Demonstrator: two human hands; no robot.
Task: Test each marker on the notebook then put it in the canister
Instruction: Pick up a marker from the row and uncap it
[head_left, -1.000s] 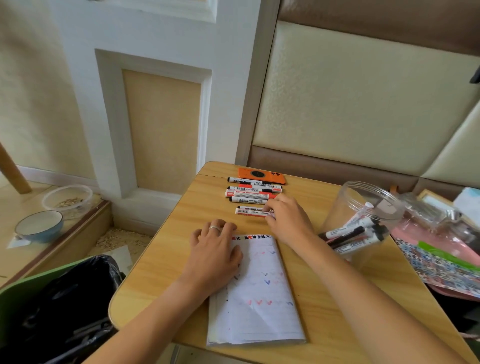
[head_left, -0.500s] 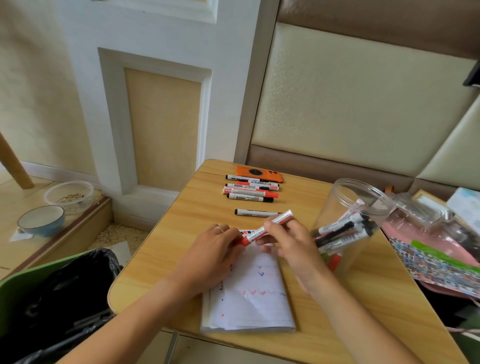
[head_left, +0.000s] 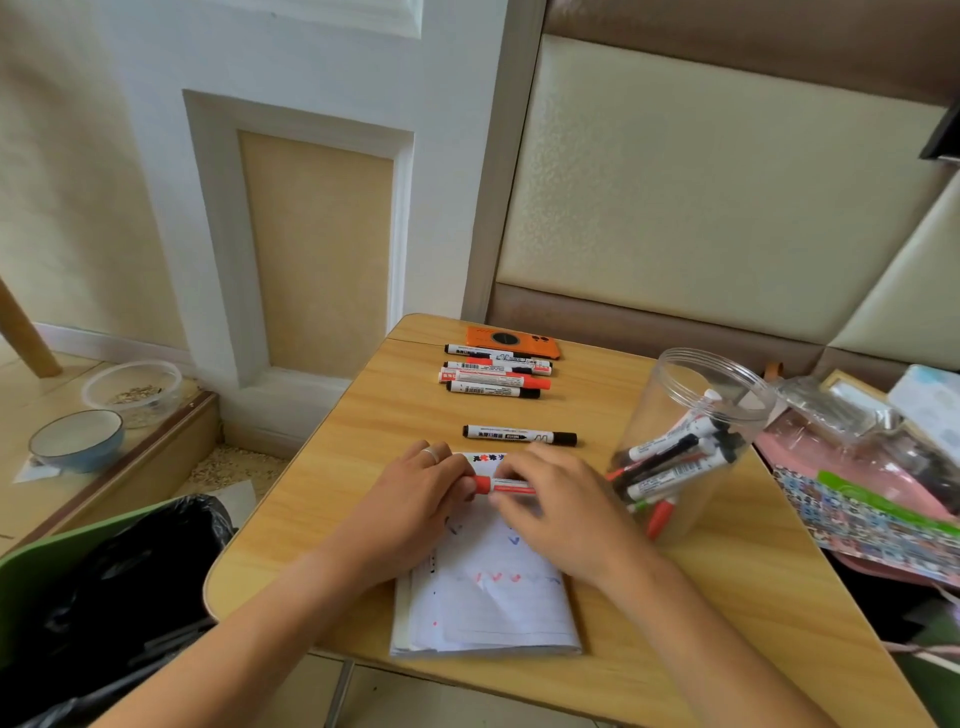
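Note:
A red marker (head_left: 501, 486) lies level over the top of the open notebook (head_left: 488, 608). My left hand (head_left: 410, 499) pinches its red cap end, and my right hand (head_left: 563, 506) grips the white barrel. A single black marker (head_left: 519, 435) lies just beyond the notebook. Several more markers (head_left: 493, 371) are lined up at the far side of the wooden table (head_left: 322, 514). The clear plastic canister (head_left: 685, 441) stands open to the right of my right hand and holds several markers.
An orange phone (head_left: 511, 340) lies at the table's far edge. A black bin bag (head_left: 104, 587) sits below the table's left edge. Pink and patterned clutter (head_left: 872, 499) crowds the right side. Two bowls (head_left: 78, 439) rest on a low step at left.
My right hand lifted a red marker from the row and brought it over the notebook. My left hand left the page and took the cap end. The marker has turned from tilted to level.

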